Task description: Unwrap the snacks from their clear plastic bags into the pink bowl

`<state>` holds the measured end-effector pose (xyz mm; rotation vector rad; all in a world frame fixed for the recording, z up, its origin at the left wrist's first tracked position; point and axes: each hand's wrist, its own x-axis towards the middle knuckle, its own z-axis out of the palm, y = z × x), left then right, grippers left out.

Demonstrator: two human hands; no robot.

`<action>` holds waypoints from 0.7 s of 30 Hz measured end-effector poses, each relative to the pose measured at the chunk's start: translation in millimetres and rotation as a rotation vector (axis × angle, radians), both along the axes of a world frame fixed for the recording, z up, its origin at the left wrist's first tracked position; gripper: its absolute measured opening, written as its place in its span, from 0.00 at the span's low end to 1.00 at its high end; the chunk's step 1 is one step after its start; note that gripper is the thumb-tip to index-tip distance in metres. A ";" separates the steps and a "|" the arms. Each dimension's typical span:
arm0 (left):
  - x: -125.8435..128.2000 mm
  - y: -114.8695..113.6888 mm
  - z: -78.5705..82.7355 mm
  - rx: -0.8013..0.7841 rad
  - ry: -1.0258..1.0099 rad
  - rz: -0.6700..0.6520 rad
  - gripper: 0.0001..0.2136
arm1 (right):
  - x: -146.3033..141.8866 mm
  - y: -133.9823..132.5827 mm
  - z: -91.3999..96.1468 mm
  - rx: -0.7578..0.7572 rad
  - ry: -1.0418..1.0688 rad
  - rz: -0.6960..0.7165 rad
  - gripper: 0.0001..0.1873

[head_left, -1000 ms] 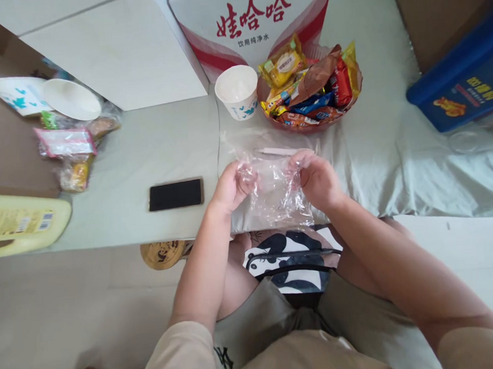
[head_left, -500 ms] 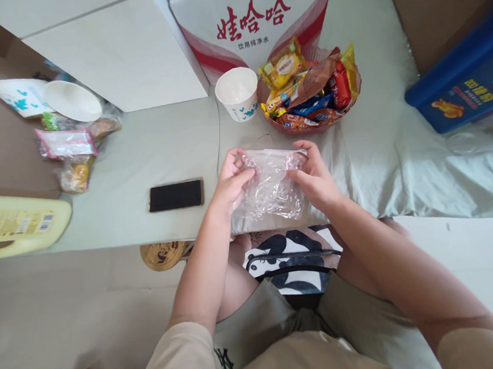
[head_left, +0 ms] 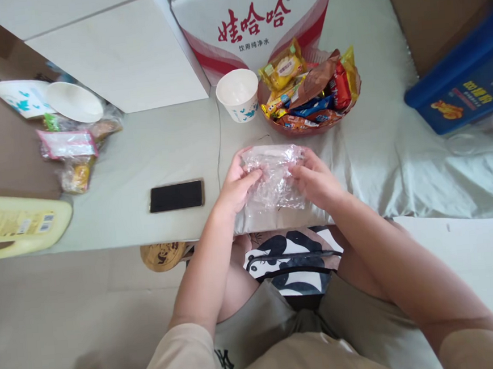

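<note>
A clear, crinkled plastic bag [head_left: 277,185] is stretched between my two hands, just above the front edge of the cloth-covered table. My left hand [head_left: 238,184] grips its left side, thumb on top and fingers behind. On the right side my right hand [head_left: 318,180] pinches it the same way. Beyond the bag stand a white paper cup [head_left: 238,97] with blue print and a reddish basket [head_left: 306,127] heaped with wrapped snacks [head_left: 313,91]. A black phone [head_left: 176,195] lies to the left of my left hand.
Wrapped packets [head_left: 70,144] and paper bowls [head_left: 73,101] sit at the far left, near a pale yellow jug [head_left: 23,222]. A white-and-red carton [head_left: 255,22] is at the back. On the right are a blue container [head_left: 463,85] and a clear plastic vessel [head_left: 481,135].
My fingers have curled further around the bag's upper edge, and its lower part has drawn up slightly. The other things stay where they were.
</note>
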<state>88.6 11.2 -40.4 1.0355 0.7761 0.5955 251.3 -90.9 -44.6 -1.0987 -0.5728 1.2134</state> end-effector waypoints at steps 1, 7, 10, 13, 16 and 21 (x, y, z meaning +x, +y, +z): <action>0.0 1.0 0.3 0.015 0.009 0.025 0.32 | -1.2 -0.2 1.0 -0.010 0.015 0.067 0.22; -1.6 2.2 0.8 0.074 0.117 0.067 0.33 | -4.8 0.3 2.8 -0.100 -0.033 0.085 0.17; -1.3 1.0 0.0 0.099 0.136 0.076 0.33 | -4.3 2.0 1.9 -0.109 -0.089 0.056 0.19; -0.4 1.3 0.8 0.123 0.135 0.091 0.33 | -3.4 1.9 2.6 -0.117 -0.092 0.050 0.19; -1.0 2.0 3.7 0.127 0.127 0.107 0.37 | -1.6 -0.3 4.8 -0.127 -0.101 0.076 0.18; -5.6 2.0 8.5 0.027 0.028 0.012 0.47 | 2.0 -3.0 5.6 -0.104 -0.315 0.110 0.16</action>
